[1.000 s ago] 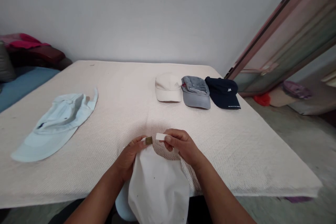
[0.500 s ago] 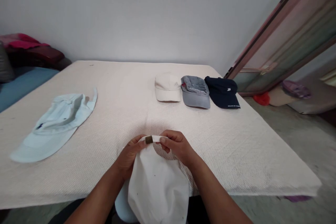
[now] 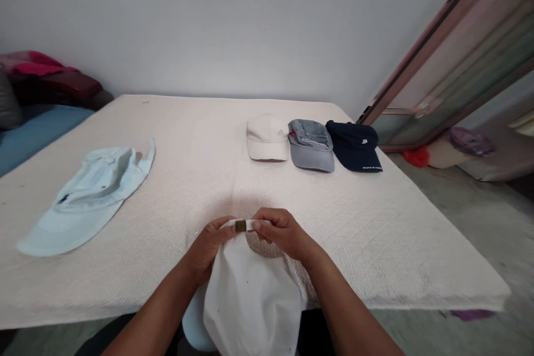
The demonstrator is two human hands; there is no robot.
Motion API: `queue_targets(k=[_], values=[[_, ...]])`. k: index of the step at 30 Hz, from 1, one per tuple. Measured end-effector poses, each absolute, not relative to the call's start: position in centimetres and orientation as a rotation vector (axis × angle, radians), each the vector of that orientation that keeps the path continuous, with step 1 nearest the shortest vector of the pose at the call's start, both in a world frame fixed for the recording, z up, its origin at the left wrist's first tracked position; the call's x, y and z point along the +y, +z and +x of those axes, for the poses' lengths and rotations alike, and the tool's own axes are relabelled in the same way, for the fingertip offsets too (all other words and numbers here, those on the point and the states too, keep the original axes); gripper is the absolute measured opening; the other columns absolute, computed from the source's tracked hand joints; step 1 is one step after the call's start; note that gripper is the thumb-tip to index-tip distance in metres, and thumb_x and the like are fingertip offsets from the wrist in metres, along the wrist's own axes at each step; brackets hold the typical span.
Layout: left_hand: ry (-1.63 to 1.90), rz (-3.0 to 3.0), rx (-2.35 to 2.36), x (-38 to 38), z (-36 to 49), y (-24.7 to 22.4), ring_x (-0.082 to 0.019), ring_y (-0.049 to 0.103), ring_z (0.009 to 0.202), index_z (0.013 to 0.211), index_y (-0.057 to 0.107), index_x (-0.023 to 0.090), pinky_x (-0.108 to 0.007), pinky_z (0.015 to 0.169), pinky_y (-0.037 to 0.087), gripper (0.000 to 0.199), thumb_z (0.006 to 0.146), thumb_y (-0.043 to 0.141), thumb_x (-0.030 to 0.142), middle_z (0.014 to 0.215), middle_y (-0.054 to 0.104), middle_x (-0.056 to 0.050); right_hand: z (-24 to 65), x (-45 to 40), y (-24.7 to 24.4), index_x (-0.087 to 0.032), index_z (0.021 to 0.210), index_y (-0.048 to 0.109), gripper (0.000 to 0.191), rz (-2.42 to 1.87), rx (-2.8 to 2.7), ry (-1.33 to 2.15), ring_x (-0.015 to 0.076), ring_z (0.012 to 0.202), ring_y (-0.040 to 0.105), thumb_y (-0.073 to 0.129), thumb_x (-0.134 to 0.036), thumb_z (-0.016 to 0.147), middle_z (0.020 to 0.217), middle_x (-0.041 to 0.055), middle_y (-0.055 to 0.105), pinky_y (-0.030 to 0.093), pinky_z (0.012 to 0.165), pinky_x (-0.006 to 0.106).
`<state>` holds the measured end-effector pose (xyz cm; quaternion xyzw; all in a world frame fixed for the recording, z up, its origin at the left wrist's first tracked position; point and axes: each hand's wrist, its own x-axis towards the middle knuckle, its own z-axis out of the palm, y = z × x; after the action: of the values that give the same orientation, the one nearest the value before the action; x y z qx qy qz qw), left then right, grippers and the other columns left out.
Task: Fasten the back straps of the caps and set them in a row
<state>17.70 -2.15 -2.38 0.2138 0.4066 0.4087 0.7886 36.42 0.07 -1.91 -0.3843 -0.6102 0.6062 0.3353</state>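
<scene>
A white cap [image 3: 252, 300] with a pale blue brim hangs at the table's near edge, its back opening facing up. My left hand [image 3: 208, 247] pinches the cap beside a brass-coloured buckle [image 3: 241, 226]. On the other side of that buckle, my right hand [image 3: 281, 233] grips the cap's white strap [image 3: 250, 225] between thumb and fingers. Only a short piece of strap shows between the buckle and my right thumb. The front of the cap is turned away and part of the brim is hidden behind the crown.
On the cloth-covered table [image 3: 187, 178], a pale blue cap [image 3: 95, 194] lies at left with its strap loose. A cream cap [image 3: 267, 138], a grey cap [image 3: 311, 144] and a navy cap [image 3: 354, 146] sit in a row at back right. A wall stands behind.
My right hand has come closer to the buckle, so less of the strap shows between them. The buckle has shifted slightly right and down. The caps on the table have stayed put.
</scene>
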Motion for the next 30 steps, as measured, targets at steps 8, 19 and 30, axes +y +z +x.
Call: queue_targets(k=[8,19,30], values=[[0.836,0.482,0.852,-2.2,17.9,-2.2,-0.013,0.061,0.057,0.072,0.068,0.016,-0.025,0.058,0.045,0.009,0.068,0.076,0.02,0.065,0.069,-0.001,36.3,-0.1,-1.9,-0.015,0.07,0.061,0.025,-1.019,-1.593,1.604,0.0075,0.051,0.04,0.06,-0.037,0.083,0.056,-0.0035,0.048,0.03,0.048,0.022],[0.836,0.488,0.848,-2.2,18.1,-2.2,-0.015,0.063,0.061,0.083,0.071,0.016,-0.027,0.063,0.046,0.011,0.073,0.072,0.023,0.07,0.07,-0.003,35.9,0.1,-2.2,-0.018,0.087,0.059,0.019,-0.976,-1.289,1.704,0.0084,0.046,0.039,0.051,-0.035,0.086,0.051,-0.0062,0.043,0.03,0.046,0.022],[0.83,0.572,0.959,-2.4,17.9,-2.0,-0.016,0.06,0.061,0.081,0.068,0.016,-0.026,0.059,0.043,0.014,0.07,0.072,0.025,0.068,0.068,-0.004,34.8,-0.3,-3.2,-0.021,0.091,0.06,0.013,-0.956,-1.354,1.603,0.0087,0.054,0.042,0.06,-0.027,0.08,0.063,-0.004,0.05,0.034,0.052,0.023]])
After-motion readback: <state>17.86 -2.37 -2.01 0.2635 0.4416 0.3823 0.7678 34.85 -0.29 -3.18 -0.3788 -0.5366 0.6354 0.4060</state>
